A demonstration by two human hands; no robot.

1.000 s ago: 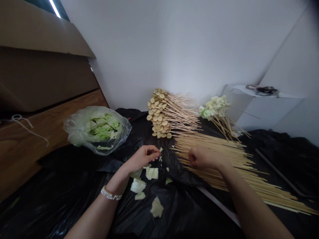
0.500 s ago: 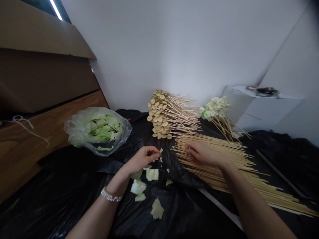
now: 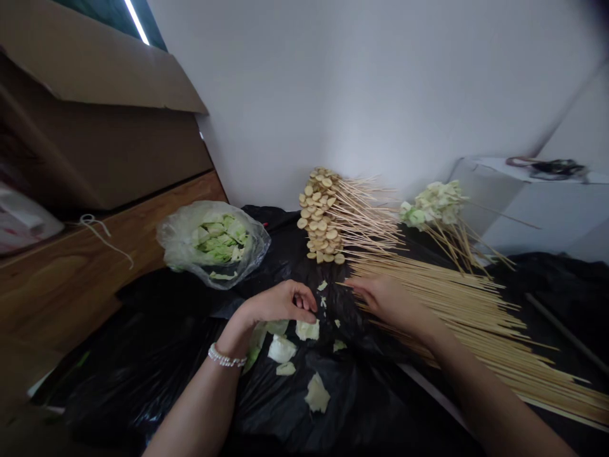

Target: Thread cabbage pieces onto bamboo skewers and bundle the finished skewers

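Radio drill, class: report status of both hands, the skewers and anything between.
Left hand curled by cabbage pieces, grip unclear. Right hand at bare skewers, one tip protruding past it. Leaf scraps between hands.

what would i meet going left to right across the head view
Cardboard box → bag of leaves → left hand → right hand → leaves on sticks → white box

A leaf-filled bag lies left of leaf pieces; sticks lie right; skewered slices lie behind.
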